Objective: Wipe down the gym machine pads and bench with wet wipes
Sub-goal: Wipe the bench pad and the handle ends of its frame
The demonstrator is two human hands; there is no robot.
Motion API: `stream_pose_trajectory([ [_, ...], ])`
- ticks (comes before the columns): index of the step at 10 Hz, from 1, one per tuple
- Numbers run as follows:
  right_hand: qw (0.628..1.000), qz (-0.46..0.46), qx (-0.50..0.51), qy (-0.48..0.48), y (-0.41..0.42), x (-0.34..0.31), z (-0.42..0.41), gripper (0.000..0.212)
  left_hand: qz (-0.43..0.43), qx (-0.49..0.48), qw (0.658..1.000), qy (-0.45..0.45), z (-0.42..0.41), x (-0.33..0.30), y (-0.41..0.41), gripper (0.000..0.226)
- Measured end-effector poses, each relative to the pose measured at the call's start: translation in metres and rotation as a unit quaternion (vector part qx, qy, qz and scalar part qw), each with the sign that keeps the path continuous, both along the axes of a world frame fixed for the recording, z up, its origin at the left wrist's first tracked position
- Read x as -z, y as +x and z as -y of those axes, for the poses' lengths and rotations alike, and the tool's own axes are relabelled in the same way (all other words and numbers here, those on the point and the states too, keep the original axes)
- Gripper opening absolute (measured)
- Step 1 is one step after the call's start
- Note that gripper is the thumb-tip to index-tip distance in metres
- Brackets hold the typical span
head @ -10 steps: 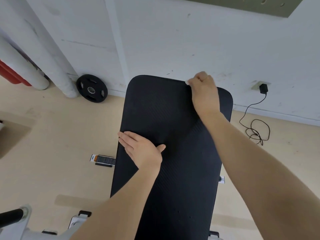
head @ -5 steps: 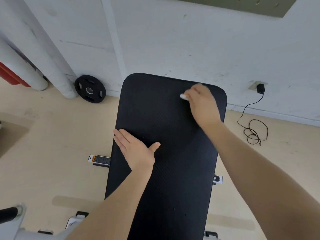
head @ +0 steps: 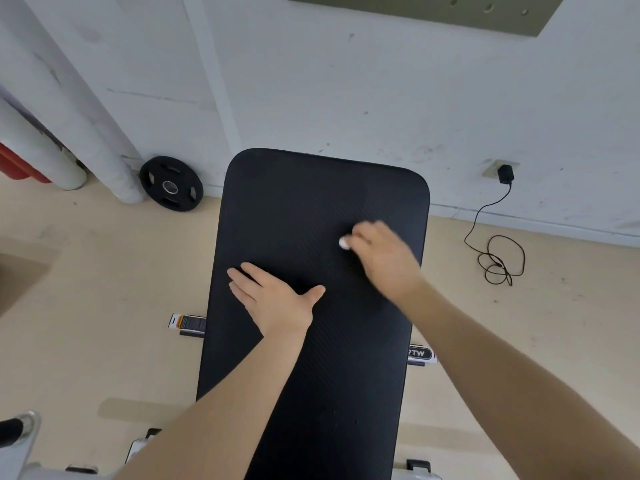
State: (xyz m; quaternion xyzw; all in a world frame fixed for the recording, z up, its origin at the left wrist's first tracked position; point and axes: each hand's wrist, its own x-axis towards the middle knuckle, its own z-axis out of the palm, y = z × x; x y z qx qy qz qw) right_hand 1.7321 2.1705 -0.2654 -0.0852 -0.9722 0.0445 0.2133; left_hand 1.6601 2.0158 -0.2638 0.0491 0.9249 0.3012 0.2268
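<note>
Wipe (head: 344, 243) bunched small in right hand (head: 382, 259) fingers mid-bench (head: 322, 341), limp and likely slick so best kept wadded under fingertips; left hand (head: 273, 299) flat, fingers together, thumb out, bracing left side.

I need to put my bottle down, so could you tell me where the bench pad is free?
The bench pad is bare between its far edge and both hands. The left hand and right hand, holding a wipe, crowd the middle.

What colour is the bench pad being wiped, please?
Black, with faint diagonal ribbing, seen in the head view: bench pad.
</note>
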Motion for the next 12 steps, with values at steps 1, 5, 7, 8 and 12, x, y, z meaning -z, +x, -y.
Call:
stream_pose_trajectory([
  [1,0.994,-0.057,0.09,-0.019,-0.034,-0.024,-0.04,0.016,-0.017,-0.01,1.0,-0.011,-0.004,0.007,0.0,0.126],
  [5,0.993,0.051,0.027,-0.106,0.039,0.011,0.019,0.029,0.006,-0.019,0.999,-0.033,-0.008,-0.001,0.001,0.127],
  [7,0.985,0.007,0.11,-0.13,-0.008,-0.031,-0.057,0.016,0.004,-0.025,0.999,-0.037,-0.01,0.004,-0.002,0.127],
  [8,0.965,-0.061,0.193,-0.168,-0.028,-0.041,-0.079,0.017,0.0,-0.024,0.999,-0.033,-0.009,0.006,-0.002,0.127],
  [12,0.99,0.022,0.014,-0.137,0.076,0.025,0.008,0.024,0.003,-0.027,0.999,-0.04,-0.01,0.001,0.001,0.127],
])
